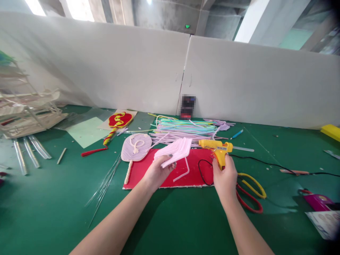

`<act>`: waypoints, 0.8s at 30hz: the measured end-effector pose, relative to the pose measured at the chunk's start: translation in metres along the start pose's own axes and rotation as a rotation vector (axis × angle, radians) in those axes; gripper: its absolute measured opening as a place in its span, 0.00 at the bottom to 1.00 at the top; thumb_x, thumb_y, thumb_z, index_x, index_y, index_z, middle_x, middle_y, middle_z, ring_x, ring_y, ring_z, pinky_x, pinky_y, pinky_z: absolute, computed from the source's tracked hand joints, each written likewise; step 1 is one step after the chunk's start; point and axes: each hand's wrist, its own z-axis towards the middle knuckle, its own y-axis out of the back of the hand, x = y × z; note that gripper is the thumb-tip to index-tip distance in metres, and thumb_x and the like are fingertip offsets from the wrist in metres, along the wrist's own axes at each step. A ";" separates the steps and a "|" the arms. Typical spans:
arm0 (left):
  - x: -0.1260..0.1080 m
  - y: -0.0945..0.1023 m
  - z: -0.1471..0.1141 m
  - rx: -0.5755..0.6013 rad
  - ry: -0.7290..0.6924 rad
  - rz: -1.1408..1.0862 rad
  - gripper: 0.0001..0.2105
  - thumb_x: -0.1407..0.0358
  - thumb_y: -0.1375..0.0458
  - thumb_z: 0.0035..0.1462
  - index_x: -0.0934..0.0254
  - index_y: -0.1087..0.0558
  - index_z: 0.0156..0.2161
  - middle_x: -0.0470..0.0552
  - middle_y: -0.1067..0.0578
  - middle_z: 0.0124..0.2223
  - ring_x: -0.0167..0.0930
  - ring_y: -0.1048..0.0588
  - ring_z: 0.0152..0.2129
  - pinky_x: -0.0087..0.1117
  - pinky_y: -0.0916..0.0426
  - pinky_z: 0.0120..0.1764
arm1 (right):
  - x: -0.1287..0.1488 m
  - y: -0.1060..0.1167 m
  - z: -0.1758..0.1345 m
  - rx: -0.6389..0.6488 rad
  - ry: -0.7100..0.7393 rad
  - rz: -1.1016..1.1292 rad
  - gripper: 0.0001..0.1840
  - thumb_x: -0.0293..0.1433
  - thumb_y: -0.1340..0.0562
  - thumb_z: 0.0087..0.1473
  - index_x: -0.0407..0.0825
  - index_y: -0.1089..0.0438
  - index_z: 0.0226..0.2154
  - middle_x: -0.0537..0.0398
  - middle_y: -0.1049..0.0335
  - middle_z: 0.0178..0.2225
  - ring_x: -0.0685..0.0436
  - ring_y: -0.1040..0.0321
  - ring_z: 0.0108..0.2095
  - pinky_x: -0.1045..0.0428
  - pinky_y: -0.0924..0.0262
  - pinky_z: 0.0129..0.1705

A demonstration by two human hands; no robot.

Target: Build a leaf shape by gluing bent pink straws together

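My left hand is closed on a pale pink panel that looks made of pipe cleaners laid side by side. It is held tilted above a red board. My right hand grips the handle of a yellow hot glue gun, its nozzle pointing left toward the panel. Below the panel, a bent pink pipe cleaner lies on the board. To the left rests a lilac round fan with a cream twisted handle. Red and yellow pipe cleaner loops lie right of my right hand.
Behind the board lies a pile of pastel pipe cleaners. A red and yellow fan lies back left, near thin wires. A wire rack stands far left. The glue gun's black cord runs right, past a purple object.
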 end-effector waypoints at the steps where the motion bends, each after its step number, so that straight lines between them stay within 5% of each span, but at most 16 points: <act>1: 0.000 0.000 0.000 0.003 -0.002 0.003 0.04 0.76 0.38 0.41 0.70 0.28 0.26 0.48 0.26 0.25 0.24 0.29 0.20 0.22 0.32 0.24 | 0.000 0.000 0.000 -0.001 -0.003 -0.001 0.13 0.33 0.45 0.56 0.44 0.34 0.41 0.47 0.34 0.33 0.40 0.34 0.35 0.45 0.36 0.38; 12: 0.001 0.002 0.002 -0.052 -0.064 0.010 0.07 0.75 0.36 0.39 0.70 0.26 0.29 0.49 0.24 0.28 0.24 0.28 0.22 0.23 0.32 0.25 | 0.002 0.003 0.003 -0.064 -0.011 -0.023 0.12 0.34 0.44 0.56 0.43 0.34 0.38 0.46 0.33 0.31 0.39 0.33 0.34 0.45 0.36 0.37; 17: 0.001 0.003 0.006 -0.195 -0.177 0.009 0.10 0.74 0.36 0.39 0.69 0.27 0.32 0.47 0.24 0.30 0.24 0.28 0.22 0.23 0.31 0.25 | 0.019 0.003 -0.006 -0.027 0.146 0.025 0.10 0.34 0.44 0.56 0.45 0.35 0.39 0.46 0.32 0.31 0.40 0.31 0.34 0.47 0.34 0.36; 24: 0.000 0.002 0.006 -0.262 -0.161 0.010 0.10 0.75 0.38 0.42 0.68 0.26 0.34 0.48 0.23 0.33 0.25 0.26 0.25 0.23 0.31 0.25 | 0.031 -0.005 -0.025 0.087 0.268 0.045 0.16 0.34 0.45 0.58 0.45 0.37 0.48 0.39 0.30 0.42 0.35 0.30 0.44 0.43 0.32 0.42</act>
